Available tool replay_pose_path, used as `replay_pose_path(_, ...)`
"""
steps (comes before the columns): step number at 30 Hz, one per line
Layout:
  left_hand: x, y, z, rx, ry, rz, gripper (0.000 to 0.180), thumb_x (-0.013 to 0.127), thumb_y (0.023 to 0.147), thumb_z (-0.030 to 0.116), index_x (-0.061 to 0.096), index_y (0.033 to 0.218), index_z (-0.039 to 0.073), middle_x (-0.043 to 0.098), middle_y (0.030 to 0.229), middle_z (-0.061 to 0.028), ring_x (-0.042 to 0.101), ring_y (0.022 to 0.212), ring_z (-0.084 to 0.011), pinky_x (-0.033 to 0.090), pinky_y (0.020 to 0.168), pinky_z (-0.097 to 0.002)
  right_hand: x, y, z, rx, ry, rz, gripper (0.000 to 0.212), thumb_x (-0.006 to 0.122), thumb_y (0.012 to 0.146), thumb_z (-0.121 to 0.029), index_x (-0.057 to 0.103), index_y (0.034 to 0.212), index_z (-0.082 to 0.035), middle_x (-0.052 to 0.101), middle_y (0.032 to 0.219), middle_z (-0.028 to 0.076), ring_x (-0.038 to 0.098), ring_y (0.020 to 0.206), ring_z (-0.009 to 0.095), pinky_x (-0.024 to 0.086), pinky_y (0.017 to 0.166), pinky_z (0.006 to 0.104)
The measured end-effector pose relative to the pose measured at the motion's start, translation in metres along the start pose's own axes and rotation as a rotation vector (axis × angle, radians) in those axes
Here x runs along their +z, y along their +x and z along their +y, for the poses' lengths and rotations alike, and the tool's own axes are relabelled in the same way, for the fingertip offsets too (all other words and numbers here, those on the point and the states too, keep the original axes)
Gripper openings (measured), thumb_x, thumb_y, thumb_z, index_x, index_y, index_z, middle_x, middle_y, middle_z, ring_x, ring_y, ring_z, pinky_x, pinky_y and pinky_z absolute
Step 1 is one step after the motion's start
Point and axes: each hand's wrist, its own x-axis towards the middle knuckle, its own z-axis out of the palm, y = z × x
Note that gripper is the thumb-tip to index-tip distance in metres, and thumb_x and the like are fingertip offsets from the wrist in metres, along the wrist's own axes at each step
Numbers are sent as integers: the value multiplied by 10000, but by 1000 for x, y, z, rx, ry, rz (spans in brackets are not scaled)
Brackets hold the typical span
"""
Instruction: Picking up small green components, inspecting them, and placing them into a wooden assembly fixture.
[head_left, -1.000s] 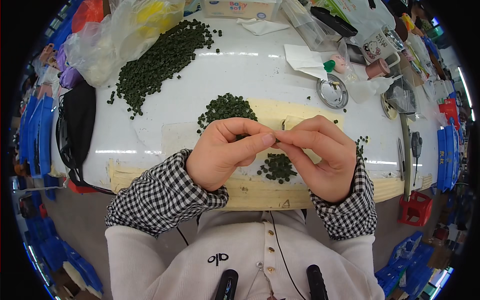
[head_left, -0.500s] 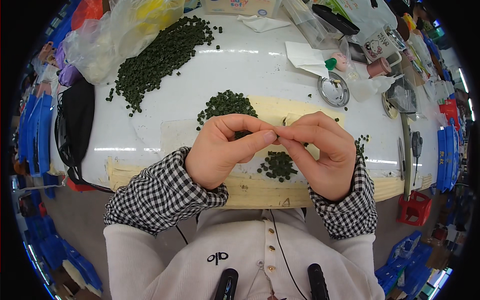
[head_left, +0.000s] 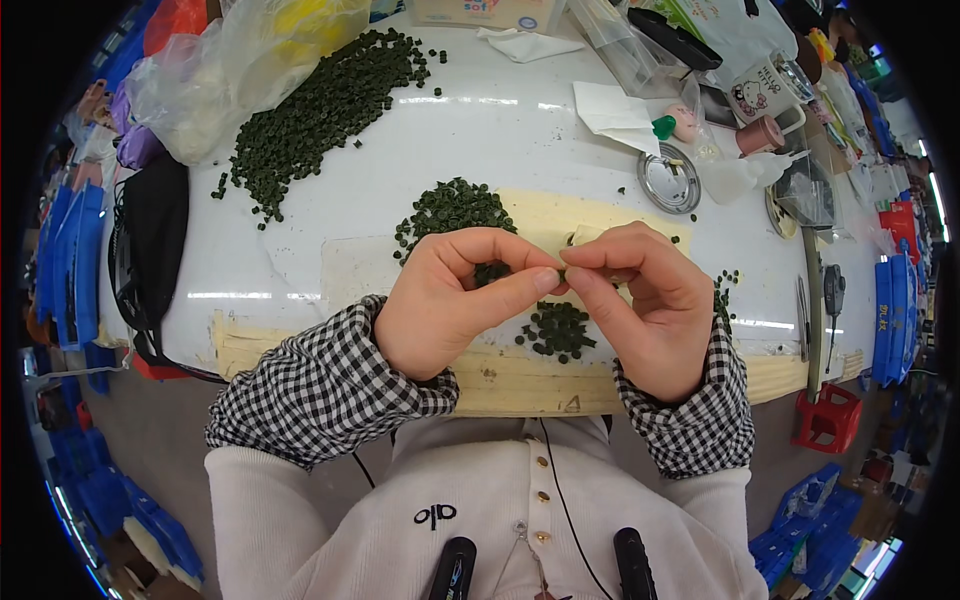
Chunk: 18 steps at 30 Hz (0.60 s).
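Observation:
Over the table's front part, my left hand and my right hand meet fingertip to fingertip. Each pinches with thumb and forefinger at a small dark green piece, mostly covered by the fingertips. Just beyond my left fingers lies a pile of small dark green pieces, partly hidden by that hand. Below the joined fingertips sits a smaller heap of similar dark pieces. Pale yellow sheeting lies under and behind my right hand.
A large heap of dark green pieces spreads across the far left, beside clear plastic bags. At the right are a round metal lid, a white mug and a squeeze bottle. A black bag hangs at the left edge.
My right thumb and forefinger have shifted and drawn closer together at the tips. The left hand has moved slightly right. The heaps look the same.

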Motion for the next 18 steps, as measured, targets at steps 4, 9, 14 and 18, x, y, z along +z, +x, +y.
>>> replay_pose_path(4,3,0,0,-37,-49,56,94,611,882,67,619,964,22,562,729,40,360,539,-16,282,478,-183,1,0,0,-14,-11,6,142,644,801,30,657,942,18,639,893,93,603,788,149,482,723,254)
replay_pose_path(9,-6,-1,-2,-35,-201,-35,149,648,872,110,645,981,7,643,851,4,520,720,-7,424,624,-160,0,2,-2,-105,-117,-31,181,642,795,45,668,967,-2,632,881,98,609,788,169,483,716,262)
replay_pose_path(14,3,-2,1,49,32,25,136,641,866,64,643,977,-15,611,805,24,462,673,9,392,587,-154,-1,3,-3,-177,-196,-36,209,633,796,60,680,983,-19,618,871,96,612,786,179,491,700,262)
replay_pose_path(18,3,-2,-1,128,108,44,118,636,858,31,648,959,-29,601,794,31,442,661,11,376,582,-149,-2,3,-5,-179,-224,-42,201,630,796,62,683,975,-13,611,867,93,611,786,175,491,689,255)
